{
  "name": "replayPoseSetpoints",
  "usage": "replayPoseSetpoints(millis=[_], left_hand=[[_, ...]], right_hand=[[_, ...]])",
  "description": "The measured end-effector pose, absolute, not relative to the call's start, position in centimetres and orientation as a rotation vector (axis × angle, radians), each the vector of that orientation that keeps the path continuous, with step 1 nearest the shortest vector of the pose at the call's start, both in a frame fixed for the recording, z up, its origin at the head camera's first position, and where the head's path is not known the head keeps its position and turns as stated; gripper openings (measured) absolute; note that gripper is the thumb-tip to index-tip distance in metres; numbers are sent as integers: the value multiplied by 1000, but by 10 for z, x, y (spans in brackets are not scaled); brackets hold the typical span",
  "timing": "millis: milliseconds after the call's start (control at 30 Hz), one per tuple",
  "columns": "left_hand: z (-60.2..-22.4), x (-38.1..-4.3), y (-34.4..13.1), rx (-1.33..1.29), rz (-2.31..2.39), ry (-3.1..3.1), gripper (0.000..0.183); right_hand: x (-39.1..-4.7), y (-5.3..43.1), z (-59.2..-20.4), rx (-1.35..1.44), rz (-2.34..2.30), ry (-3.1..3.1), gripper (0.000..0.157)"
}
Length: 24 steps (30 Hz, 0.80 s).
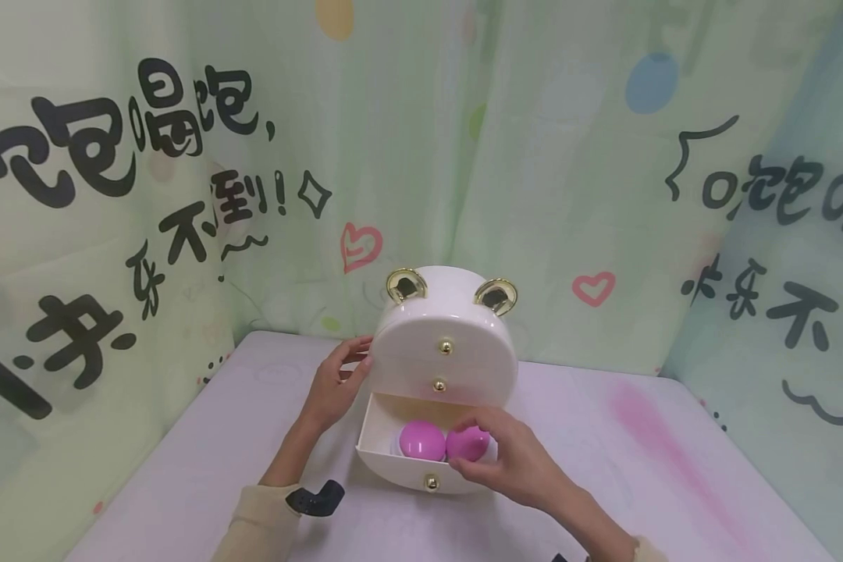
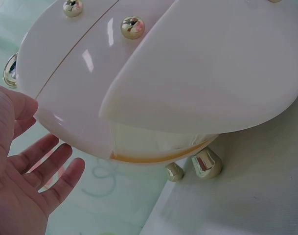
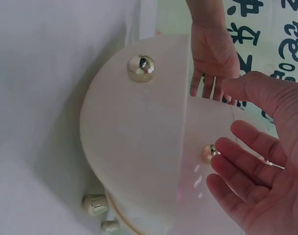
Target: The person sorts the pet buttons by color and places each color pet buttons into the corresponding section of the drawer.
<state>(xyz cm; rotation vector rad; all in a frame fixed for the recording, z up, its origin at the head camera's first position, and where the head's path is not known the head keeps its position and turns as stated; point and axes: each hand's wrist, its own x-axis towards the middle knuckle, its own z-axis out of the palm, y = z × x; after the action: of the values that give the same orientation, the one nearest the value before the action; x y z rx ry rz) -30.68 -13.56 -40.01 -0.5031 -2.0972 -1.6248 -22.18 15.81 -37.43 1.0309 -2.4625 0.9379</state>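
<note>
A glossy white rounded drawer box (image 1: 407, 367) with gold knobs and two gold ear-like rings stands on the table. Its bottom drawer (image 1: 393, 466) is pulled out, and two smooth round pink things (image 1: 422, 442) lie side by side in it. My left hand (image 1: 333, 386) is at the box's left side, thumb by the edge and fingers spread. Over the drawer's right part is my right hand (image 1: 516, 460), its thumb and forefinger apart in front of the right pink thing (image 1: 468, 443). In the right wrist view, nothing shows between its loosely bent fingers (image 3: 241, 188).
The table (image 1: 583, 468) has a pale cloth with a pink streak on the right. Behind and at both sides hang light green curtains (image 1: 421, 156) with dark writing and hearts. Small gold feet (image 2: 206, 163) hold the box up.
</note>
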Motion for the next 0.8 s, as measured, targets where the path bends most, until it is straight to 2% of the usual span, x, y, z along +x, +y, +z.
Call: replayPoseSetpoints(millis=[800], left_hand=[[-401, -308, -136, -498, -1607, -2105, 36]], right_hand=[[-225, 156, -405, 1054, 1058, -2468, 26]])
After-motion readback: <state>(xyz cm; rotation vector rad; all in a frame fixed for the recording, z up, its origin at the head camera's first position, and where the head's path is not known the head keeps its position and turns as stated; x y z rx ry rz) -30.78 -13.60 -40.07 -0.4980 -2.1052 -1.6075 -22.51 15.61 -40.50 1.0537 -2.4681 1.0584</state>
